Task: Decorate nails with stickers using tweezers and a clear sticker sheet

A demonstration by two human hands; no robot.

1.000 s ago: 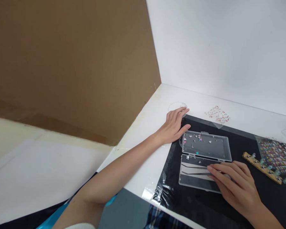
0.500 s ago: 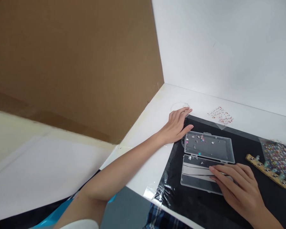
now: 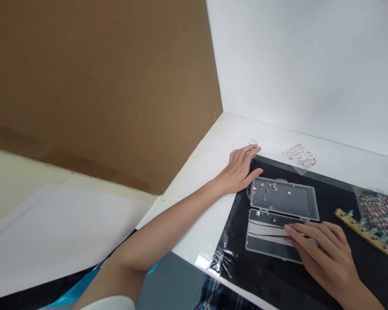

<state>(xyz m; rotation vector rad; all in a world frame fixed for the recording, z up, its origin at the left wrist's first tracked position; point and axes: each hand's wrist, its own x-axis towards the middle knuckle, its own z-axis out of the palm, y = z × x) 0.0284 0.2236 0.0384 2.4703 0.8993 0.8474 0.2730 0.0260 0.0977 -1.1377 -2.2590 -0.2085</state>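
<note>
Right hand on the tweezers, prongs leftward

From here I see the right hand (image 3: 323, 249) pinching the tweezers (image 3: 268, 236) toward their right end, thumb against fingers. They lie over the near half of an unfolded clear case (image 3: 299, 204), toward the left edge of the black mat (image 3: 271, 284) — prongs running left from the fingertips, roughly along the case's long side. That hand is plainly the nearer one. The left hand (image 3: 241, 172) rests unclenched at the mat's far left corner, fingers spread, nothing visibly held — thumb just beside the case.
</note>
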